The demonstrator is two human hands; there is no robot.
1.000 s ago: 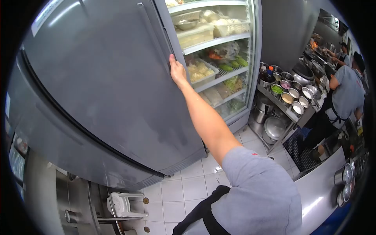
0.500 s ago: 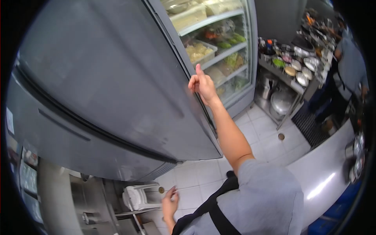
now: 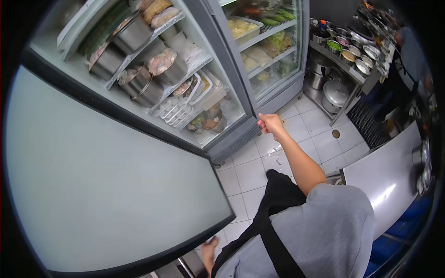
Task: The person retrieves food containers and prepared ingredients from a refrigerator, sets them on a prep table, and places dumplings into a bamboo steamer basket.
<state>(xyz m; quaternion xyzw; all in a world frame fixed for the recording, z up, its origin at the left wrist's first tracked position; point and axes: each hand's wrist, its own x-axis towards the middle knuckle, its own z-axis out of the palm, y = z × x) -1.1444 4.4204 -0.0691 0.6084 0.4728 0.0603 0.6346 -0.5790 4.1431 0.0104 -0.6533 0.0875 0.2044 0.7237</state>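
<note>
Dr (image 3: pixel 120 176) now open, edge (image 3: pixel 209 233) nr LH (image 3: pixel 210 249)

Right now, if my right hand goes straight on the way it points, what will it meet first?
Your right hand would probably meet the grey fridge frame first, though the depth is unclear here.

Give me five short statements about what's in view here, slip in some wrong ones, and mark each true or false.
1. The big fridge has its door open. True.
2. The right hand grips a metal pot. False: its fingers are curled and no pot is in it.
3. Metal pots stand on the shelves inside the open fridge. True.
4. The left hand is reaching into the fridge. False: it is low down, by the lower edge of the open door.
5. Small bowls of ingredients stand on a metal table beside the fridges. True.
</note>
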